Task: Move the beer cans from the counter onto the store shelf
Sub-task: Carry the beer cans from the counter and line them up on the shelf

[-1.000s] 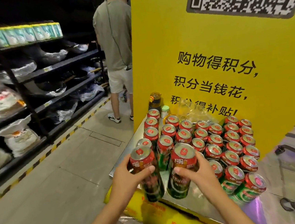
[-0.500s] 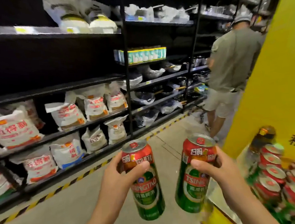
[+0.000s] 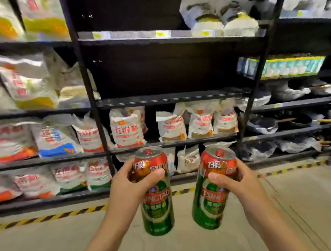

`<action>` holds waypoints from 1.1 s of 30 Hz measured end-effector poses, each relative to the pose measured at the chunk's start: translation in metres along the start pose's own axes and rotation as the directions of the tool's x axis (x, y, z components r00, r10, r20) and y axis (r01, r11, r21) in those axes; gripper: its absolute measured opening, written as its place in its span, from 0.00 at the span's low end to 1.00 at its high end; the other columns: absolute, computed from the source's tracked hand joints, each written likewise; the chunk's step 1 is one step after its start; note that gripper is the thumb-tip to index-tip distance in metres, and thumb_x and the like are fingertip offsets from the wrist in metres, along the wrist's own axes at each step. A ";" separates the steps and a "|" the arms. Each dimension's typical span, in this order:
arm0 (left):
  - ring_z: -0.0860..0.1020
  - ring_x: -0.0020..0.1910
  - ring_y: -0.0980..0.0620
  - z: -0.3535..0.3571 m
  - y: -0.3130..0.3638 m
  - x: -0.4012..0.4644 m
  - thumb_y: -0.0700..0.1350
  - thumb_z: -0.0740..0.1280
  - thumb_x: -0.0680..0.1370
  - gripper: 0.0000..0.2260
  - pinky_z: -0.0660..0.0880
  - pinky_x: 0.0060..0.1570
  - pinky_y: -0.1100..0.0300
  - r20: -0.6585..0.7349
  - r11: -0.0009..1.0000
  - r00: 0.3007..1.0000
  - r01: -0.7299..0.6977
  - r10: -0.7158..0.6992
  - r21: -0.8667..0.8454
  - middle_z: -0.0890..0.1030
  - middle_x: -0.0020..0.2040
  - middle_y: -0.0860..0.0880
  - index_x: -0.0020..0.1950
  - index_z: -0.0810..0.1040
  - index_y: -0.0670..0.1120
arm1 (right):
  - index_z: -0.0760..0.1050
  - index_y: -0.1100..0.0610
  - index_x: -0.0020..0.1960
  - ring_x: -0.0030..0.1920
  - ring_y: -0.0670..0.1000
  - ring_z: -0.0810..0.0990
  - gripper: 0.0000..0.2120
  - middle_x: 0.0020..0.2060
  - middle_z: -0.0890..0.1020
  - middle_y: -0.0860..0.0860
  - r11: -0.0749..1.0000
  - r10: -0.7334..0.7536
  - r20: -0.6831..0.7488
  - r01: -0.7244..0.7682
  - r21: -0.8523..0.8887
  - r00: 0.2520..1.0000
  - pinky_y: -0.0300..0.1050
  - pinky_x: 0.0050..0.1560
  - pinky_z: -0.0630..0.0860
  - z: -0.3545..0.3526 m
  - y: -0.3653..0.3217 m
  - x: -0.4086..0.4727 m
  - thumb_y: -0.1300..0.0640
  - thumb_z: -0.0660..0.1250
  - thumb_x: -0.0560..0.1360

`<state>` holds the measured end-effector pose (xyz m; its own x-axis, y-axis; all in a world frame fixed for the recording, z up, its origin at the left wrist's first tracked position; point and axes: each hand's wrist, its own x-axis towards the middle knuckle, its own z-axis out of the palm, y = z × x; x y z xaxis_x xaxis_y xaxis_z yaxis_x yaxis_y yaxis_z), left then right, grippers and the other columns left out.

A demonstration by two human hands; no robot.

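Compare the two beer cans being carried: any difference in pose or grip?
The left can hangs near upright; the right can tilts, its top leaning right. The left hand wraps its can from the left, the right hand from the right. Both are green-and-red Tsingtao cans, held near the top.

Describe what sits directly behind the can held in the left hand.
Behind the left can stands a black shelf rack with white bags on its lower tiers. The can and the left hand cover the bags directly behind them.
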<state>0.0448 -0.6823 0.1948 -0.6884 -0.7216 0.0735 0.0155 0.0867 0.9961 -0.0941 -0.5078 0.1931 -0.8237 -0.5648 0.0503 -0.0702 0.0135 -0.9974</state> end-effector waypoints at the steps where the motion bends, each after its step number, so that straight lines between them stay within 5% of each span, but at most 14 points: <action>1: 0.81 0.44 0.59 -0.006 -0.002 0.016 0.56 0.72 0.57 0.24 0.74 0.39 0.64 -0.033 1.000 0.999 0.003 -0.003 -0.004 0.83 0.45 0.55 0.53 0.76 0.57 | 0.75 0.43 0.50 0.42 0.40 0.82 0.25 0.41 0.84 0.40 1.000 0.002 0.023 -0.001 -0.009 1.000 0.38 0.40 0.73 0.009 0.001 0.020 0.50 0.79 0.55; 6: 0.80 0.45 0.58 -0.024 -0.005 0.101 0.55 0.72 0.58 0.21 0.73 0.38 0.63 -0.150 1.000 0.989 0.007 -0.007 0.001 0.82 0.46 0.55 0.49 0.75 0.57 | 0.74 0.44 0.54 0.48 0.46 0.80 0.30 0.47 0.83 0.45 1.000 0.000 0.115 0.000 -0.003 0.993 0.40 0.41 0.74 0.047 0.002 0.123 0.49 0.80 0.53; 16: 0.78 0.49 0.57 -0.057 -0.010 0.286 0.53 0.73 0.61 0.18 0.74 0.43 0.62 -0.306 0.998 0.952 -0.002 0.022 0.064 0.81 0.49 0.56 0.49 0.75 0.59 | 0.73 0.43 0.52 0.50 0.44 0.79 0.22 0.48 0.81 0.44 0.997 -0.051 0.316 0.065 -0.033 0.948 0.38 0.41 0.73 0.130 0.002 0.336 0.51 0.76 0.60; 22: 0.78 0.50 0.58 -0.094 -0.023 0.405 0.47 0.75 0.67 0.15 0.73 0.45 0.63 -0.305 0.993 0.951 -0.014 0.051 0.120 0.81 0.49 0.56 0.49 0.75 0.59 | 0.72 0.45 0.55 0.49 0.43 0.78 0.22 0.49 0.80 0.43 0.995 -0.064 0.338 0.088 -0.057 0.939 0.38 0.41 0.74 0.198 0.015 0.454 0.54 0.76 0.65; 27: 0.78 0.49 0.60 -0.132 -0.037 0.518 0.48 0.76 0.65 0.18 0.73 0.43 0.65 -0.269 0.990 0.961 -0.028 0.065 0.140 0.81 0.49 0.57 0.51 0.75 0.59 | 0.72 0.47 0.59 0.52 0.47 0.79 0.27 0.52 0.80 0.46 0.993 -0.063 0.294 0.090 -0.079 0.954 0.47 0.50 0.78 0.257 0.028 0.549 0.53 0.77 0.63; 33: 0.77 0.49 0.61 -0.163 -0.045 0.639 0.47 0.75 0.67 0.17 0.71 0.42 0.66 -0.183 0.989 0.981 -0.032 0.058 0.142 0.79 0.48 0.59 0.51 0.74 0.60 | 0.72 0.47 0.56 0.51 0.44 0.79 0.23 0.50 0.80 0.45 0.993 -0.081 0.244 0.101 -0.068 0.966 0.36 0.43 0.74 0.315 0.034 0.646 0.56 0.76 0.65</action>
<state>-0.2779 -1.2597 0.2047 -0.5419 -0.8289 0.1387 -0.0660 0.2065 0.9762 -0.4515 -1.1326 0.1761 -0.6526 -0.7486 0.1171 -0.1907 0.0127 -0.9816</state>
